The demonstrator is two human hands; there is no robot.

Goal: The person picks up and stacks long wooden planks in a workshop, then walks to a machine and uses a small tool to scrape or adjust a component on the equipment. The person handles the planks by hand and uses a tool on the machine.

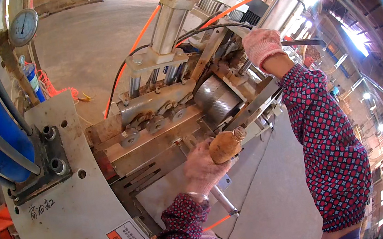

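My left hand (200, 169), in a pale pink knit glove, is closed at the lower middle of the view. Against its palm side is a brown, bottle-shaped piece (224, 147) with a narrow, ridged neck pointing up and right; most of the gripping fingers are hidden. My right hand (263, 46), gloved the same way, is raised at the upper right with its fingers curled into a fist. A flat black lever (305, 42) runs out beside it, and the glove appears wrapped around the lever's end. Between the hands sits a ridged metal roller (218, 99) in the machine.
Small guide wheels (156, 123) line a wooden strip left of the roller. Upright metal cylinders (171, 25) with orange hoses stand behind. At left are a pale machine plate (67, 203), a blue cylinder (0, 135) and a round gauge (23, 27). Other machinery fills the far right.
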